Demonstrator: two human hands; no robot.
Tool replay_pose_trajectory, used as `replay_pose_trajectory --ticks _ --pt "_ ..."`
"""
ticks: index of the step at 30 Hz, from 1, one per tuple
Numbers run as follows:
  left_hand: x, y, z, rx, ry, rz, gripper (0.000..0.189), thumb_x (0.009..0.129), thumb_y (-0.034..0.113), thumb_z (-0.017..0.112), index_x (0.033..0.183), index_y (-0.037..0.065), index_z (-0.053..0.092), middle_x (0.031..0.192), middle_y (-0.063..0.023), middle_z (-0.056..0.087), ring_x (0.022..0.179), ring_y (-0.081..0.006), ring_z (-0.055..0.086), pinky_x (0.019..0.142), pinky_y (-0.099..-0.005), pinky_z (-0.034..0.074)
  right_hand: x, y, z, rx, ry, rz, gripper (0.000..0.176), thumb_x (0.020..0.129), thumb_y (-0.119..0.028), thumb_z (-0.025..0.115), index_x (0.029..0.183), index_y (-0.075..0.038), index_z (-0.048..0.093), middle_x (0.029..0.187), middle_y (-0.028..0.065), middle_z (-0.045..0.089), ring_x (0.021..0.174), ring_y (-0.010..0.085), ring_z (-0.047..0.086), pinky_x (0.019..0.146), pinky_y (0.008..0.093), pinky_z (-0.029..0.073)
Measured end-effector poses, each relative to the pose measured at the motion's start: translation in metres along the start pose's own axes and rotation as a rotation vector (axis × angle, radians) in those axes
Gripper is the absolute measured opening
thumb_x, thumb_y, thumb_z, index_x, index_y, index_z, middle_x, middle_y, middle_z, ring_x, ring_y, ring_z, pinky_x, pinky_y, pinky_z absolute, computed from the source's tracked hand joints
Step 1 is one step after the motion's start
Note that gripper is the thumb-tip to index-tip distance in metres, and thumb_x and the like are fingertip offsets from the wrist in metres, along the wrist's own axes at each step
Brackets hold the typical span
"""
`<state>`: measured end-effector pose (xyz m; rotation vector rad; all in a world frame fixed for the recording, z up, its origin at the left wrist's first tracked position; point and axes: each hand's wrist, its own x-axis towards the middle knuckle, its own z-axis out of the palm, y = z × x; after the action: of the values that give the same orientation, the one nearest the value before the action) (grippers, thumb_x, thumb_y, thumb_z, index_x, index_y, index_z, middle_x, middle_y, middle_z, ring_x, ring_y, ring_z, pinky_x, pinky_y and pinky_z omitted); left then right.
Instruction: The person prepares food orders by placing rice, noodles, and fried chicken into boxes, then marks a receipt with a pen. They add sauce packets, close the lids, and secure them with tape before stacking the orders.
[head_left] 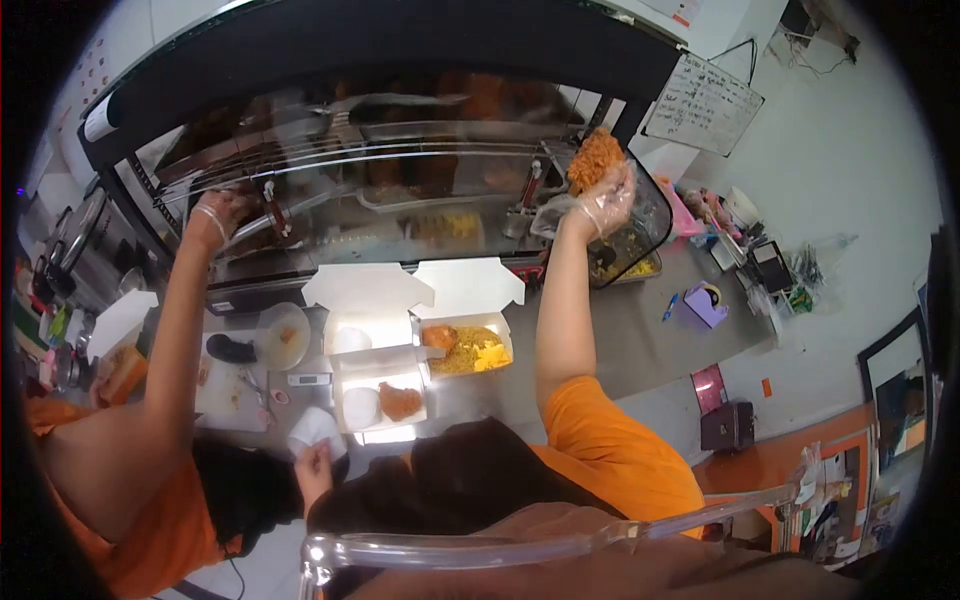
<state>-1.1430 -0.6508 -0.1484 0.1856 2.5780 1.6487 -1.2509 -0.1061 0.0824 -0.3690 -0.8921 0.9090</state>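
My right hand [606, 200], in a clear plastic glove, grips a piece of fried chicken [596, 160] at the right end of the glass display cabinet [400, 155]. Low in the view, my left hand [314, 466] pinches a white paper packet [316, 430] near the counter's front edge. Two open white food boxes stand beyond it. The nearer box [345, 378] holds white rounded bundles [361, 408] and a fried chicken piece [400, 401]. In the other box lie yellow rice [463, 357], chicken [438, 340] and bright yellow pieces [492, 356].
At left a co-worker's gloved hand [220, 213] reaches to the cabinet; another hand [103, 385] is beside an orange-brown box [126, 372]. A clear bowl [283, 338], a cutting board [225, 398], and a purple tape dispenser [706, 306] are on the counter [640, 345].
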Motion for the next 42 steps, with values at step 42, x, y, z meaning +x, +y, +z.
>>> replay_pose_trajectory --ticks 42 --pt "0.037 0.033 0.062 0.073 0.058 0.402 0.021 0.085 0.013 0.057 0.103 0.002 0.061 0.093 -0.0128 0.060 0.085 -0.0262 0.056 0.081 -0.0343 0.043 -0.308 -0.036 -0.048 -0.362 -1.358 0.342 0.055 0.084 -0.035 0.062 0.129 -0.006 0.046 0.130 0.0147 0.046 0.120 0.0309 0.042 0.103 0.0387 0.032"
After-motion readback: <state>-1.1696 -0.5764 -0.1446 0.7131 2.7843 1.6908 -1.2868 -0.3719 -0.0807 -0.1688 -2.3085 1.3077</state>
